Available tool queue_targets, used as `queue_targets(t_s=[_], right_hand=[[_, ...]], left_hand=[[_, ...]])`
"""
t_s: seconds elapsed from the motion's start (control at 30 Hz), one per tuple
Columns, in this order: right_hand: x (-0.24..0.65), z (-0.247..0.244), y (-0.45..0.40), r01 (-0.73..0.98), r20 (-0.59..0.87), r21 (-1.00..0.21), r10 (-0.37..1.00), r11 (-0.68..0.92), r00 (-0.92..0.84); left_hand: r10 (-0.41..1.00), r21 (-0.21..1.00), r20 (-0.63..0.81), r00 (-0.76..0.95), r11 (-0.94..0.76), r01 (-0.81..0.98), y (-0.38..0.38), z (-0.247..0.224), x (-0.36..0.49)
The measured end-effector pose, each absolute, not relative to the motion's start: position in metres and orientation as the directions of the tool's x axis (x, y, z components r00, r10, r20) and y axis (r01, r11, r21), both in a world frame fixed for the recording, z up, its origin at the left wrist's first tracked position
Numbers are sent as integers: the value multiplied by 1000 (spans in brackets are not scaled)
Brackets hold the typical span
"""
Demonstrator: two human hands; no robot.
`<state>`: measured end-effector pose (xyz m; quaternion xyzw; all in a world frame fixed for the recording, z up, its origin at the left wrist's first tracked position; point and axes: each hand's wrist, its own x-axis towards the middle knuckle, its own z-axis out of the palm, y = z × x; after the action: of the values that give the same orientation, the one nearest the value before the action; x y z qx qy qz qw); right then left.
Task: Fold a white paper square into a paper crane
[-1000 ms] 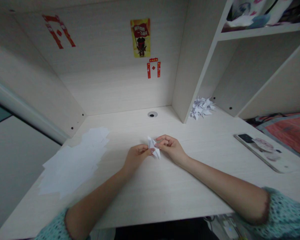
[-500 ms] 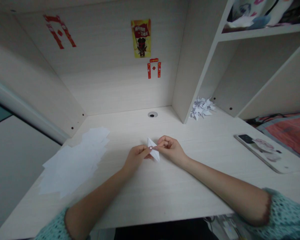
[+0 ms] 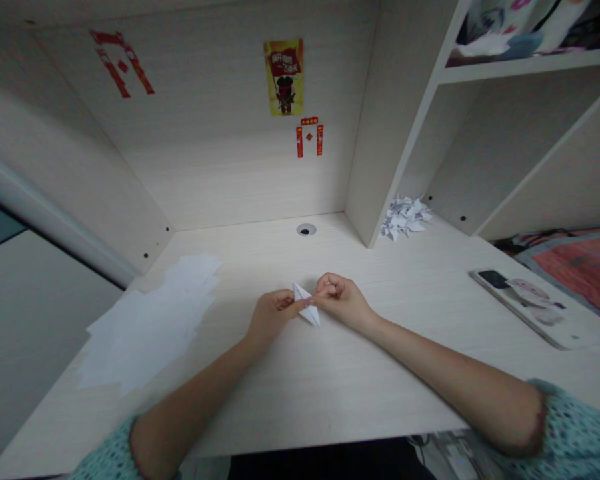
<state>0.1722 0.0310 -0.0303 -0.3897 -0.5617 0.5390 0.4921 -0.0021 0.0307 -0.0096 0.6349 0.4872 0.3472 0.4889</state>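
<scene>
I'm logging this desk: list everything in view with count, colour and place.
folded paper: one, white, in both hands
loose sheets: count unclear, white, desk left
pile of paper pieces: one, white, right compartment
phone: one, white, desk right
card: one, yellow-red, back panel
cutouts: two sets, red, back panel
cable hole: one, grey, desk back
cloth: one, reddish, far right
shelf things: unclear, mixed, upper right
desk: one, pale, beneath
sleeves: two, teal, lower corners
left hand: one, bare, centre
right hand: one, bare, centre

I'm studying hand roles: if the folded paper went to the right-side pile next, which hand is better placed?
Probably the right hand: its fingertips are by the right edge of the folded paper, and it's nearer the pile. The left hand holds the paper farther off.
</scene>
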Motion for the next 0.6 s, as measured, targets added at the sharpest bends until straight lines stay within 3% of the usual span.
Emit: queue_targets(t_s=[0.17, 0.3, 0.47, 0.6], right_hand=[[170, -24, 27, -37, 223, -975, 953, 220, -206], [169, -24, 25, -78, 211, -977, 949, 198, -236], [167, -32, 24, 111, 169, -971, 936, 212, -309], [166, -36, 23, 117, 136, -975, 929, 186, -343]], left_hand=[[963, 979, -60, 261, 6, 203, 34, -14, -4], [973, 987, -57, 223, 22, 157, 34, -12, -5], [978, 950, 92, 187, -142, 277, 30, -9, -3], [968, 918, 154, 200, -215, 332, 28, -9, -2]])
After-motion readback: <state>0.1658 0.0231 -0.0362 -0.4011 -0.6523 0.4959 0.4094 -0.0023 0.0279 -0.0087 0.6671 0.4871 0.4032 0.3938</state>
